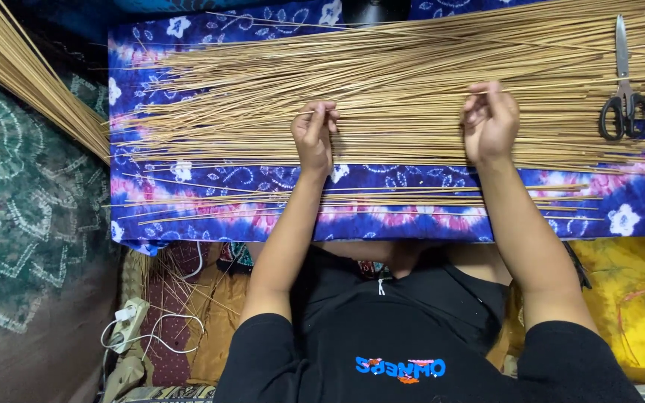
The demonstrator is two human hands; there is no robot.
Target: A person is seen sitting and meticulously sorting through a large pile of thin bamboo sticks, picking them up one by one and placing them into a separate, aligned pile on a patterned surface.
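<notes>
Two bare hands are seen from above, laid on a wide heap of thin, straight, tan plant sticks (412, 89) that is spread lengthwise across a blue and purple cloth with white flower prints (382, 224). The left hand (313, 134) is curled, its fingertips pinched on a few of the sticks at the near edge of the heap. The right hand (491, 119) is set well apart from it along the same edge, fingers bent and closed on a single stick, or perhaps a few; the exact count cannot be told. Nearer the body, several loose sticks (352, 201) are left lying apart from the heap on the bare cloth. A pair of scissors with steel blades and black loop handles (624, 89) is laid on top of the heap, to the right of the right hand and not touched by it. A second bundle of the same sticks (31, 75) is slanted across the upper left corner, over a green patterned fabric (16, 224). A white power strip with white cables (130, 325) is seen at the lower left, beside the left arm in its black sleeve.
</notes>
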